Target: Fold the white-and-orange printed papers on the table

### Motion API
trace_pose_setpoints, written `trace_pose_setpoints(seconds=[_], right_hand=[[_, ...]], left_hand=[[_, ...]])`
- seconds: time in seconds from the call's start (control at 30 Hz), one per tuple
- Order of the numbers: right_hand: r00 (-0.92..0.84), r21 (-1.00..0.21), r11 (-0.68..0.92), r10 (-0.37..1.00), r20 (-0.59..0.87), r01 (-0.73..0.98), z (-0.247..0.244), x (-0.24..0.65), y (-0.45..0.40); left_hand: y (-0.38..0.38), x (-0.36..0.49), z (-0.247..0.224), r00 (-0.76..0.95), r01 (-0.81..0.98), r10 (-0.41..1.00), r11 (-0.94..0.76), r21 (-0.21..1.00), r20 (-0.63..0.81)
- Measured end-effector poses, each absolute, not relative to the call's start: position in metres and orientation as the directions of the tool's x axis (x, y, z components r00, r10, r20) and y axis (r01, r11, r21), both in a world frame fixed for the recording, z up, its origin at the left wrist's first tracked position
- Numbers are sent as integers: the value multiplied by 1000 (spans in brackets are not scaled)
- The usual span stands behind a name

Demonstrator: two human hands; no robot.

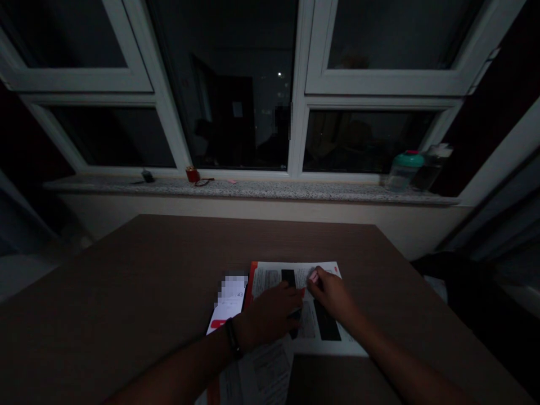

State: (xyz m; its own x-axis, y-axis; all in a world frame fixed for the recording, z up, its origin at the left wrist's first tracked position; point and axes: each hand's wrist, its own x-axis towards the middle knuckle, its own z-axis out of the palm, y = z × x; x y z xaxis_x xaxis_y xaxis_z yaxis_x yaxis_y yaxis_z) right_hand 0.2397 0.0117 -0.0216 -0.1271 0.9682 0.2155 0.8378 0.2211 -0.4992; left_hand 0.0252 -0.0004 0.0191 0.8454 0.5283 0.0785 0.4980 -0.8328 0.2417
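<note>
Printed sheets [307, 326] with text, dark picture blocks and an orange left edge lie on the table under both hands. My left hand [272, 312], with a dark band [233, 337] on its wrist, is over the middle of the top sheet, fingers bent. A small red piece [302, 292] shows at its fingertips; its kind is too dim to tell. Just to the right, the fingers of my right hand [333, 292] are pinched on a small pale pink object [314, 276]. Left of the sheets, a phone [230, 304] lies with its screen lit.
The brown table [169, 270] ends before a wall and a speckled windowsill [261, 190]. On the sill stand a red jar [192, 174], a small dark bottle [147, 176] and a teal-lidded bottle [404, 170]. The room is dim.
</note>
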Motion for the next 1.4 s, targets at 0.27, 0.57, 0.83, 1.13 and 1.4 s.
trace_pose_setpoints(seconds=[0.27, 0.57, 0.83, 1.13, 1.4], right_hand=[[-172, -514, 254, 964, 202, 819, -19, 241, 9], [-390, -465, 433, 901, 191, 772, -15, 236, 2], [-191, -434, 278, 953, 234, 857, -23, 237, 13], [-194, -535, 275, 960, 203, 799, -17, 241, 6], [-351, -452, 390, 920, 172, 802, -17, 238, 4]], left_hand=[[-4, 25, 22, 833, 507, 549, -810, 295, 75], [-6, 27, 23, 810, 513, 578, -779, 361, 97], [-8, 28, 22, 809, 512, 580, -774, 373, 93], [-9, 30, 10, 763, 547, 632, -744, 384, 137], [-9, 31, 9, 758, 549, 638, -738, 392, 138]])
